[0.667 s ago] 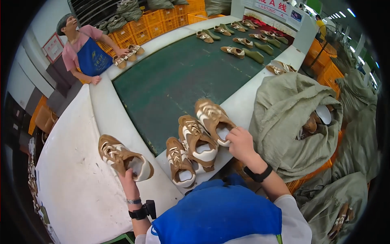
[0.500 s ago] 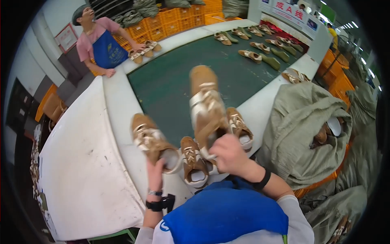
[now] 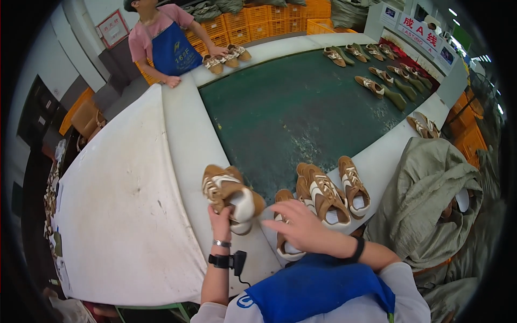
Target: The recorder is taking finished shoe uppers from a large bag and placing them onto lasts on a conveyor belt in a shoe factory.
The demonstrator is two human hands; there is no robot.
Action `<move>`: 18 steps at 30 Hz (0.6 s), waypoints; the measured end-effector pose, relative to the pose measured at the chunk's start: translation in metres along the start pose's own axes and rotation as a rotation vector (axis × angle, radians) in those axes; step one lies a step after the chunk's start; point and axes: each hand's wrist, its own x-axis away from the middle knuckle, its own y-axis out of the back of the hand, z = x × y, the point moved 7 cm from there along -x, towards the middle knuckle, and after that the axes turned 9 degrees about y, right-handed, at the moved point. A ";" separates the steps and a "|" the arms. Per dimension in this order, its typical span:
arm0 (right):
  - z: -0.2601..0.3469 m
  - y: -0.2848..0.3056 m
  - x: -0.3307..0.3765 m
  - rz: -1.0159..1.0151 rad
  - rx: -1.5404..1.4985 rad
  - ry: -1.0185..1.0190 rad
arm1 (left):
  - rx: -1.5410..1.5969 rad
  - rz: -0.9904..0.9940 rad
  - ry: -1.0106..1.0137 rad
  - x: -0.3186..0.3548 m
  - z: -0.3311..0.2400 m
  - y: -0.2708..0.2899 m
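A long white-edged desk (image 3: 191, 140) spans the middle, framing a dark green flat belt (image 3: 264, 124). Between 8 and 9 o'clock stretches a smudged white covered surface (image 3: 124, 210); between 3 and 4 slumps a grey-green woven sack (image 3: 414, 204). At 11 o'clock a co-worker in a pink shirt and blue apron (image 3: 175, 48) leans on the desk, one hand by three tan-and-white shoes (image 3: 230, 59). Stacked orange plastic crates (image 3: 258, 24) stand at 12. At 2 o'clock, more such shoes lie among olive-green foot-shaped forms (image 3: 396, 99) on the belt. Near 4 o'clock, tan-and-white lace-up shoes (image 3: 326, 199) stand close together on the near edge. At 7 o'clock the left hand (image 3: 220, 222) pinches a tan suede-like shoe with white panels (image 3: 230, 191), raised above the desk's corner; another seems pressed against it. At 5 o'clock the right hand (image 3: 296, 225) is spread, apparently holding nothing, over a tan-and-white shoe (image 3: 288, 250); whether it touches, I cannot tell.
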 end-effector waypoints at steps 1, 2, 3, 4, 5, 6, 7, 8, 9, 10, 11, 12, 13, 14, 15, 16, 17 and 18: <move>-0.010 0.014 0.012 -0.035 -0.007 -0.052 | 0.107 -0.026 -0.038 -0.038 0.001 0.019; -0.015 0.039 0.020 -0.037 0.016 -0.112 | 0.213 -0.049 -0.072 -0.080 0.002 0.039; -0.027 0.057 0.040 -0.041 0.047 -0.201 | 0.180 -0.066 -0.120 -0.118 -0.013 0.058; -0.029 0.084 0.056 -0.054 0.179 -0.308 | 0.149 -0.076 -0.164 -0.155 -0.034 0.070; -0.027 0.115 0.076 -0.094 0.308 -0.408 | 0.004 -0.293 -0.160 -0.186 -0.047 0.088; -0.026 0.145 0.102 -0.156 0.460 -0.483 | -0.146 -0.513 -0.158 -0.206 -0.061 0.103; -0.027 0.175 0.128 -0.230 0.541 -0.544 | -0.212 -0.613 -0.059 -0.220 -0.070 0.110; -0.022 0.209 0.161 -0.313 0.641 -0.590 | -0.274 -0.702 0.044 -0.229 -0.076 0.106; -0.023 0.241 0.220 -0.459 0.697 -0.706 | -0.318 -0.635 -0.095 -0.240 -0.088 0.095; -0.031 0.269 0.271 -0.634 0.640 -0.751 | -0.232 -0.521 -0.514 -0.245 -0.102 0.099; -0.031 0.290 0.310 -0.675 0.760 -0.851 | -0.300 -0.417 -0.370 -0.247 -0.096 0.070; -0.035 0.302 0.345 -0.570 0.840 -0.956 | -0.454 -0.622 -0.643 -0.218 -0.096 0.033; -0.028 0.301 0.405 -0.563 0.819 -1.078 | -0.491 -0.292 -0.498 -0.178 -0.092 -0.074; -0.036 0.290 0.440 -0.566 0.755 -1.140 | -0.431 -0.042 -0.686 -0.136 -0.097 -0.133; -0.041 0.265 0.462 -0.490 0.642 -1.222 | -0.553 0.144 -0.773 -0.069 -0.106 -0.201; -0.046 0.240 0.471 -0.423 0.526 -1.291 | -0.598 0.412 -0.813 -0.005 -0.108 -0.252; -0.062 0.215 0.456 -0.285 0.338 -1.285 | -0.620 0.605 -0.918 0.059 -0.110 -0.291; -0.058 0.201 0.378 -0.230 0.339 -1.064 | -0.637 0.811 -1.010 0.119 -0.105 -0.320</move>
